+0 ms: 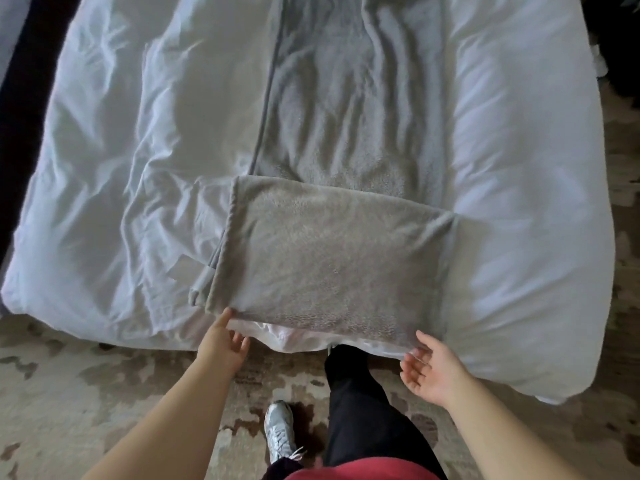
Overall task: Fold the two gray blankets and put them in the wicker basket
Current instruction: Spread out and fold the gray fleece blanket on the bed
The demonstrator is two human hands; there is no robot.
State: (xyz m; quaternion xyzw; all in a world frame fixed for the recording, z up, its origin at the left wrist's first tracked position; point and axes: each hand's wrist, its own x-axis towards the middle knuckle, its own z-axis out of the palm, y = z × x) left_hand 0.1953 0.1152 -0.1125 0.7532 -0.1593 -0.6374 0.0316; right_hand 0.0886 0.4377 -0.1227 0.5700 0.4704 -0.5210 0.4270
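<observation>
I stand at the foot of a bed covered by a white duvet (121, 161), which fills most of the upper frame. A gray blanket (332, 258) lies along the middle of it as a long strip running from the top centre of the frame down to the near edge, where its end is doubled back on itself into a flat rectangular panel in the centre of the frame. My left hand (221, 344), at lower centre-left, has its fingers spread loosely and its thumb touching the panel's lower left corner; it is not closed on the cloth. My right hand (433, 368), at lower centre-right, is open with the palm turned up and fingers slack, its fingertips at the panel's lower right corner just under the edge, gripping nothing that I can see. Below the bed, a patterned beige and brown rug (69, 393) covers the floor. At bottom centre I see my dark trouser leg (360, 410) and a silver-white sneaker (278, 431).
</observation>
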